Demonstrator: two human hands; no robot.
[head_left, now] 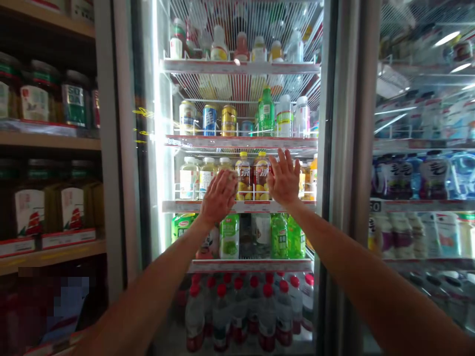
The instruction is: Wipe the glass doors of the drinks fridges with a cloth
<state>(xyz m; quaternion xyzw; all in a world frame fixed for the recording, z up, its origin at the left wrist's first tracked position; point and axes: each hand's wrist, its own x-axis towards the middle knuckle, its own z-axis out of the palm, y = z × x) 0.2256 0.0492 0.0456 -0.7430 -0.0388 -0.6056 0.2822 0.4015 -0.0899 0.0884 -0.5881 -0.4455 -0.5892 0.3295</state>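
Both my hands reach out in front of the lit drinks fridge, level with its middle shelf (237, 206). My left hand (221, 194) has its back toward me, fingers loosely bent and slightly blurred; nothing shows in it. It overlaps white-capped bottles (189, 177) and is just left of a yellow-capped tea bottle (244, 175). Beside a second yellow-capped bottle (261, 173), my right hand (285, 179) is open with its fingers spread upward. It hides part of the bottles behind it. Whether either hand touches a bottle, I cannot tell.
Cans (229, 120) and a green bottle (266, 112) stand one shelf up. Below are green drink bottles (279, 236) and several red-capped bottles (267, 314). A metal door frame (347, 148) borders the right side. Wooden shelves (52, 141) with large jars stand at left.
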